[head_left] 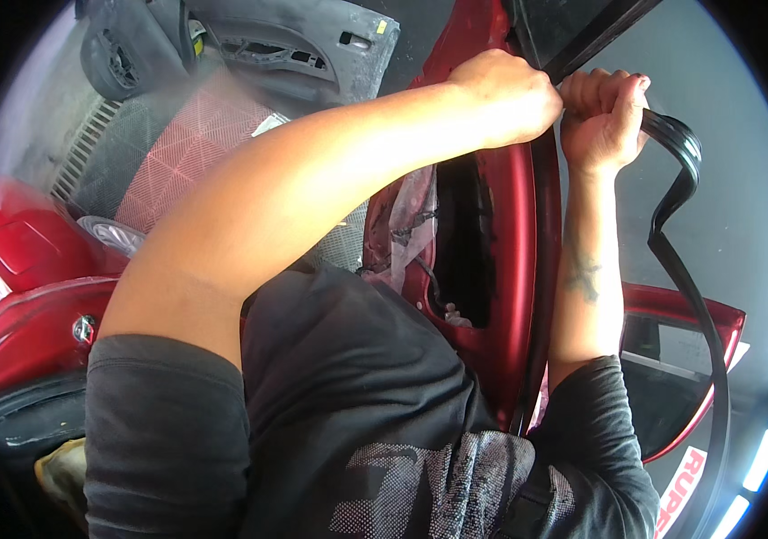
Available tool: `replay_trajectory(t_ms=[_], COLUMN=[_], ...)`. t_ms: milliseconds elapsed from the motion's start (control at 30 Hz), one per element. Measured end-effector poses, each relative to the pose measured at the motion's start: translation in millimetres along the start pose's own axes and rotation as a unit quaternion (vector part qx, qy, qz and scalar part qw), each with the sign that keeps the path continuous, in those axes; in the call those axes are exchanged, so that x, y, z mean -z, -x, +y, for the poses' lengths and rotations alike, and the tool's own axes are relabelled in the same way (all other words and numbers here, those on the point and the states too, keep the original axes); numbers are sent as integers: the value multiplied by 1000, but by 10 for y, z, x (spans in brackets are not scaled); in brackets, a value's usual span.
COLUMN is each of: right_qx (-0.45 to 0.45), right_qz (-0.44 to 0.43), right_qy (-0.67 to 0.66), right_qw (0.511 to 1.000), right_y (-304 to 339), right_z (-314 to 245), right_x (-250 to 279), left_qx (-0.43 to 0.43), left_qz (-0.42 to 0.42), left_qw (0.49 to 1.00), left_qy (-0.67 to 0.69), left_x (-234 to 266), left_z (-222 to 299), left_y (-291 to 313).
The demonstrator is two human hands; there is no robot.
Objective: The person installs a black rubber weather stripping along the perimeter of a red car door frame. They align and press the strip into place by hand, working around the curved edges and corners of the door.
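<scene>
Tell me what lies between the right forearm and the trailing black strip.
In the head view, a plain grey surface shows between the right forearm and the black strip; lower down, part of a red-framed window shows there.

Upper left: grey trim panel [290, 27] with a small yellow sticker [381, 28] at one corner. Below it, red floor tiles [188, 153]; slotted drain grate [84, 148] further left. Left edge: glossy red bodywork [29, 238]. Lower right: dark pane [667, 364] edged in red, red-and-white sign [682, 490], bright light strips [766, 458].
</scene>
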State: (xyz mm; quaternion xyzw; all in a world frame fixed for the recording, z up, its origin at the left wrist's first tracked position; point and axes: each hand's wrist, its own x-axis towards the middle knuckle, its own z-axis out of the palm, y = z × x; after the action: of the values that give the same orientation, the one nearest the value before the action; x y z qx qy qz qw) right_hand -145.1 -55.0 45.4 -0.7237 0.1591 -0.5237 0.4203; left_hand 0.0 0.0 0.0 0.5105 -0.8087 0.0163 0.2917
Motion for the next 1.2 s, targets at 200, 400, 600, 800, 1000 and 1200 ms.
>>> replay_trajectory(t_ms=[200,400,600,800,1000,1200], right_qx=[25,41,39,1,-26,-65], right_qz=[47,35,23,2,42,62], right_qy=[-21,21,22,-8,-21,68], right_qw=[998,998,999,1000,999,994], right_y=[75,16,89,51,37,23], right_z=[100,51,156,192,53,-234], right_x=[-151,-149,-105,47,-25,198], left_qx=[22,71,69,54,58,154], left_qz=[86,39,31,-19,-34,113], left_qw=[994,992,991,996,996,936], left_qy=[56,94,106,75,65,297], left_x=[-242,-152,-211,-104,-49,-160], left_z=[-30,56,29,71,29,-478], left_y=[97,53,118,131,71,700])
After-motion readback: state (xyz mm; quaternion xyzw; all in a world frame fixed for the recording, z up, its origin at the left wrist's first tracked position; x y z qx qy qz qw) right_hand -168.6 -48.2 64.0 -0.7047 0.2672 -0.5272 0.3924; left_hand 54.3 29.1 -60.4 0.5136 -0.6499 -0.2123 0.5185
